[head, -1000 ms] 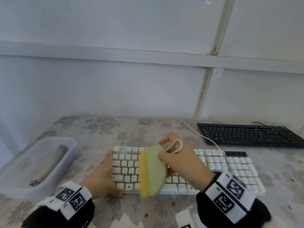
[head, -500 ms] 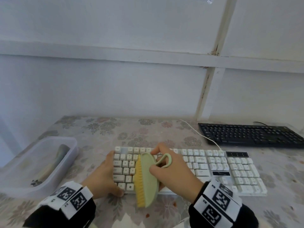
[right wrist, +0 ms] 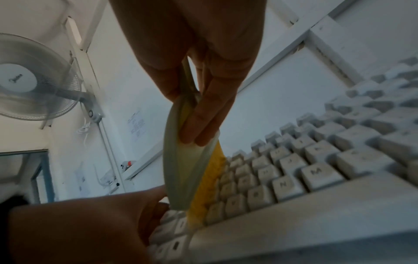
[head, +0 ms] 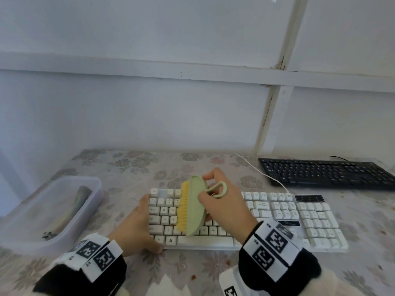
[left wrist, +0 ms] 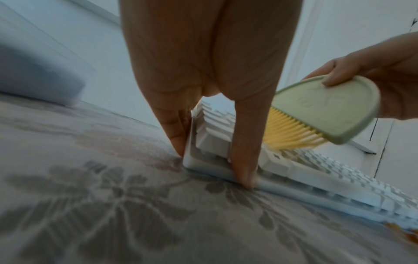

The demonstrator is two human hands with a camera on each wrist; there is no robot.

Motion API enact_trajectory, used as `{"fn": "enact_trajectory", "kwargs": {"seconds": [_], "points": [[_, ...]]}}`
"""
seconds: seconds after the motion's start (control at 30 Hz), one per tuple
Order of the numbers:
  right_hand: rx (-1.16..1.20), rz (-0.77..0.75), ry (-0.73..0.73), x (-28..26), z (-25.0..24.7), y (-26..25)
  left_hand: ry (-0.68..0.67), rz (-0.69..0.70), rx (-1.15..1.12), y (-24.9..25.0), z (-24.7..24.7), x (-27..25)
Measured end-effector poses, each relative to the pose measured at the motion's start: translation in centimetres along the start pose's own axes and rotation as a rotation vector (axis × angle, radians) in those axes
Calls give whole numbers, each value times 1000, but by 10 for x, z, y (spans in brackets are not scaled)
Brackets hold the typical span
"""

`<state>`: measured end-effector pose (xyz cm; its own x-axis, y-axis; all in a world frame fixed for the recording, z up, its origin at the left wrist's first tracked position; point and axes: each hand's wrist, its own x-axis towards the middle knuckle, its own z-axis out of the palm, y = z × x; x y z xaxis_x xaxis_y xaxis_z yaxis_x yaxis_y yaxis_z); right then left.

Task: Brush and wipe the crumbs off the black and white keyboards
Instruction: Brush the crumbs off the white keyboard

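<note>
Leftward across the white keyboard [head: 267, 212] goes the green brush [head: 193, 207] since a second ago, right hand [head: 222, 207] grasping it, yellow bristles on the keys; left hand [head: 136, 227] pinches the keyboard's left corner on the table [head: 128, 165]; black keyboard [head: 324, 173] lies far right.

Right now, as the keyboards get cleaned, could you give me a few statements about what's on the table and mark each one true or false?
1. The right hand holds a green brush with yellow bristles. True.
2. The brush is over the black keyboard. False: it is over the left part of the white keyboard.
3. The left hand grips the white keyboard's left end. True.
4. The plastic tub stands to the right of the white keyboard. False: it stands to its left.
5. The black keyboard lies nearer the wall than the white one. True.
6. The left hand holds a cloth. False: it holds only the keyboard.
</note>
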<state>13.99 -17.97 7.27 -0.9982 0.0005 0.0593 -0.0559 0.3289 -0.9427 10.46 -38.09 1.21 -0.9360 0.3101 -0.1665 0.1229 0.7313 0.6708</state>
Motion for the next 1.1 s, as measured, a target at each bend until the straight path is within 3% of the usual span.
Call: {"fn": "enact_trajectory", "kwargs": {"seconds": [0.27, 0.47, 0.53, 0.87, 1.1], "points": [[-46, 87, -203, -18, -1, 1, -2, -23, -10, 0, 1, 1], [48, -39, 78, 9, -4, -14, -2, -26, 4, -1, 0, 1], [29, -57, 88, 13, 3, -10, -1, -27, 18, 1, 0, 0], [-43, 34, -232, -10, 11, -4, 7, -15, 17, 5, -1, -2], [1, -79, 48, 10, 8, -11, 6, -35, 32, 2, 0, -1]]}}
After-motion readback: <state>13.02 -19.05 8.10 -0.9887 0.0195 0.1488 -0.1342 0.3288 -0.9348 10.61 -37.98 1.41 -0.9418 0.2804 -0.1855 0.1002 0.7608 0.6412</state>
